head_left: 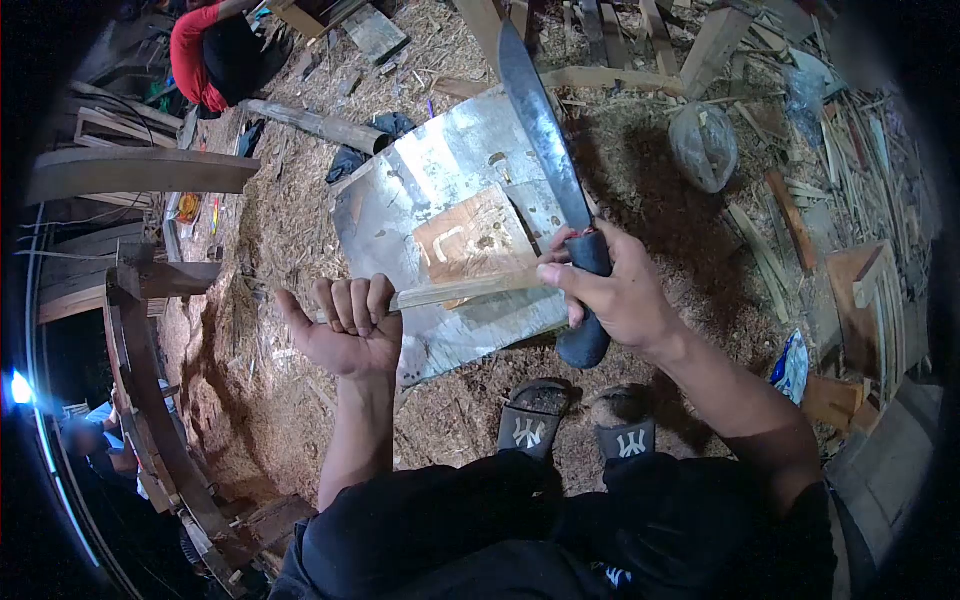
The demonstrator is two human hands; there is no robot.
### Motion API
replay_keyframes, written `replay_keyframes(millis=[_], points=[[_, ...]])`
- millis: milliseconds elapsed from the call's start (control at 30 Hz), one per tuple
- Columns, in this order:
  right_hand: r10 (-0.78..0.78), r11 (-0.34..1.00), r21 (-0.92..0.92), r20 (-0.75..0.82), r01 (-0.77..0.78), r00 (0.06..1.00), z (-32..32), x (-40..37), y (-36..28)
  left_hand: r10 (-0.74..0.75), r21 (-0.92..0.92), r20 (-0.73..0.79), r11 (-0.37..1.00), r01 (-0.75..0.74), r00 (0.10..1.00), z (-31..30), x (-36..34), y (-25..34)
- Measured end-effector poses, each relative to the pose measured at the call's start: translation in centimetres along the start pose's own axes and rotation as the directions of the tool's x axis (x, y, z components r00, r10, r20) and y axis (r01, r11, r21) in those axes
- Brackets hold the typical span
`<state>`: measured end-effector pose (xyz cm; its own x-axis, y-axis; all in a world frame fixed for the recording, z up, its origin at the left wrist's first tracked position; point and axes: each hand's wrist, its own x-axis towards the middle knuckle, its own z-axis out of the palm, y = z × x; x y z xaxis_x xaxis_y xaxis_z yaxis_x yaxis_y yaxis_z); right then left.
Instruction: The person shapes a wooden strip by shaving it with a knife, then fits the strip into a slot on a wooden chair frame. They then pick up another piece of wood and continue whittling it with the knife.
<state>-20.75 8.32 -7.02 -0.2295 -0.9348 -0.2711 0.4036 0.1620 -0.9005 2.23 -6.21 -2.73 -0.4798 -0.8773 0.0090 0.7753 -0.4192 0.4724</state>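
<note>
My left hand (pixel 350 328) is closed, its fingers curled round the left end of a thin wooden strip (pixel 465 289). The strip runs sideways across the middle of the view, with its right end by the thumb of my right hand (pixel 632 290). That hand is closed on a machete (pixel 545 125), gripping its dark handle near the blade. The broad blade points up and away, tilted slightly left. Beneath the strip, a square piece of wood (pixel 470 235) lies on a worn grey board (pixel 385 215) on the ground.
Wood shavings (pixel 440 440) cover the ground around my sandalled feet. A clear plastic bag (pixel 703 147) and wood offcuts (pixel 790 215) lie at right. Curved timbers (pixel 150 385) stand at left. A log (pixel 315 125) lies beyond the board. A person in red (pixel 195 60) crouches at upper left; another person (pixel 110 440) is at lower left.
</note>
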Motion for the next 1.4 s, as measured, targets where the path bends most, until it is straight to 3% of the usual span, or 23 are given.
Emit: replay_keyframes(millis=[100, 167, 233, 333, 500, 833, 867, 967, 1133, 1300, 1367, 1400], points=[[-0.034, 0.999, 0.022, 0.024, 0.034, 0.999, 0.0, -0.2, 0.2, 0.012, 0.004, -0.110, 1.000, -0.012, 0.994, 0.4, -0.2, -0.4], [-0.036, 0.999, 0.015, 0.007, 0.036, 0.999, -0.1, -0.3, -0.3, -0.020, -0.034, -0.058, 0.999, 0.018, 0.998, 0.4, -0.2, -0.4], [-0.040, 0.999, 0.009, -0.009, 0.040, 0.999, -0.2, -0.3, -0.4, -0.030, -0.094, -0.143, 0.995, 0.017, 0.989, 0.7, -0.1, -0.7], [-0.043, 0.994, 0.100, -0.008, 0.044, 0.999, -0.2, -0.4, -0.2, -0.077, -0.131, -0.064, 0.989, 0.068, 0.995, 0.6, -0.1, -0.7], [-0.046, 0.985, 0.164, -0.070, 0.056, 0.997, 0.0, -0.6, 0.3, -0.079, -0.099, -0.058, 0.992, 0.073, 0.995, 1.1, -0.1, -1.0], [-0.046, 0.992, 0.111, -0.059, 0.052, 0.997, 0.1, -1.3, -0.3, -0.078, -0.025, -0.005, 0.997, 0.078, 0.997, 1.7, -0.4, -0.9], [-0.050, 0.994, 0.093, -0.072, 0.056, 0.996, 0.2, -1.3, -0.3, -0.057, -0.022, -0.077, 0.998, 0.055, 0.995, 2.1, -0.5, -0.9], [-0.062, 0.996, 0.062, -0.075, 0.067, 0.995, 0.2, -1.5, -0.3, -0.059, -0.016, -0.031, 0.998, 0.059, 0.998, 1.9, -1.0, -0.8], [-0.056, 0.994, 0.091, -0.047, 0.060, 0.997, 0.1, -1.6, -0.7, -0.001, -0.023, -0.144, 1.000, -0.002, 0.990, 2.8, -1.2, -0.8], [-0.040, 0.991, 0.123, -0.047, 0.046, 0.998, 0.0, -1.6, -0.3, 0.004, 0.006, 0.114, 1.000, -0.005, 0.993, 2.2, -1.1, 0.3], [-0.032, 0.992, 0.119, -0.066, 0.040, 0.997, -0.1, -1.6, 0.0, 0.028, 0.067, 0.140, 0.997, -0.038, 0.990, 2.7, -1.1, 1.0], [-0.026, 0.993, 0.116, -0.086, 0.036, 0.996, -0.1, -1.6, 0.1, 0.043, 0.139, 0.265, 0.987, -0.083, 0.963, 3.0, -1.2, 1.4]])
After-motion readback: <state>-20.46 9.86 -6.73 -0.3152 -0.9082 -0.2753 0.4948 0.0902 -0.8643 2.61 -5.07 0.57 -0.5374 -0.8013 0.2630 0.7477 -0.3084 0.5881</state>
